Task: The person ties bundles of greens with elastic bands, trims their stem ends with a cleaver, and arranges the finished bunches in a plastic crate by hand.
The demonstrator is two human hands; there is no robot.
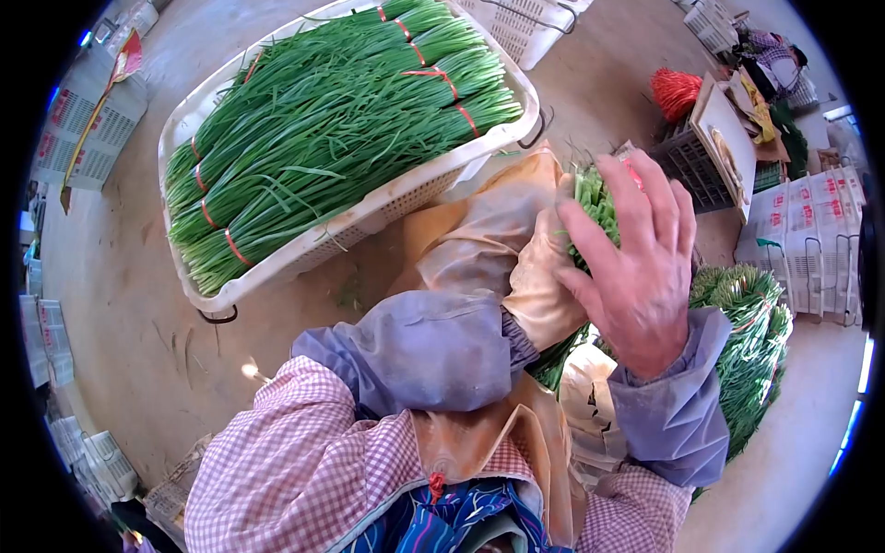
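Observation:
My left hand (546, 276), in a tan glove, is closed around a bunch of garlic chives (597, 205) held over my lap. The stalk ends point up and away from me, and part of the bunch is hidden under my hands. My bare right hand (636, 249) lies over the right side of the bunch with its fingers stretched and apart. A bit of red band (633, 175) shows by its fingertips. To the left stands a white plastic crate (346, 226) filled with chive bunches (323, 138) tied with red bands.
A big pile of chives (745, 350) lies beside my right arm. Farther right are stacked white crates (802, 240), a dark crate (690, 166) and a heap of red ties (676, 94). Another person (772, 60) is at the upper right. More crates (92, 120) line the left side.

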